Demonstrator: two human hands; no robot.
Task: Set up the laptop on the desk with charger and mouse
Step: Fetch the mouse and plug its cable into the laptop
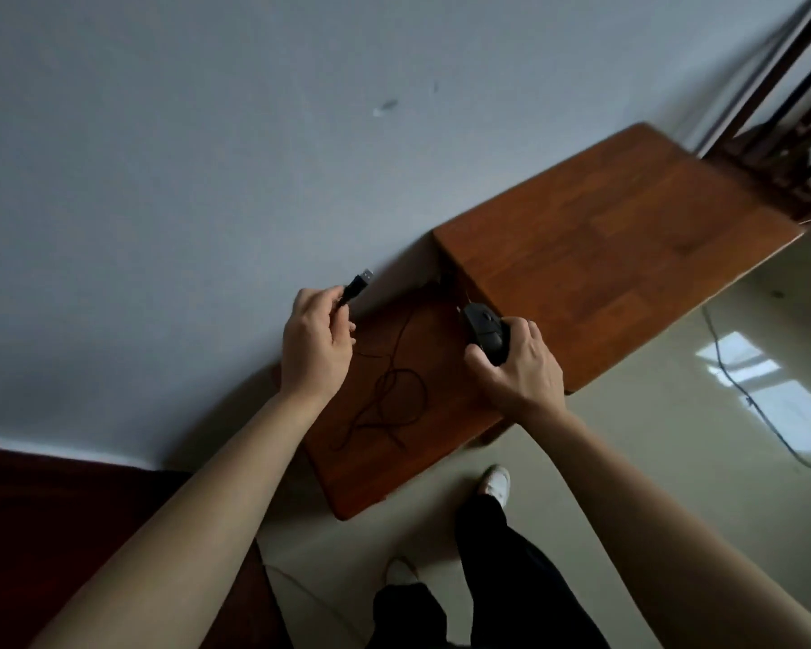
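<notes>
Two hands above counter (605,255), mouse gear held.
Left hand (317,346) grip pinches USB plug (359,284); right hand (516,363) grip wraps mouse (485,332), cord (394,395) dangling over counter.

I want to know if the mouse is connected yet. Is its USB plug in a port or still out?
Out. The left hand holds the USB plug in the air, metal end bare; the right hand grips the mouse.

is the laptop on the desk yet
No, the wooden desk carries no laptop; only the mouse and its cable show.
</notes>
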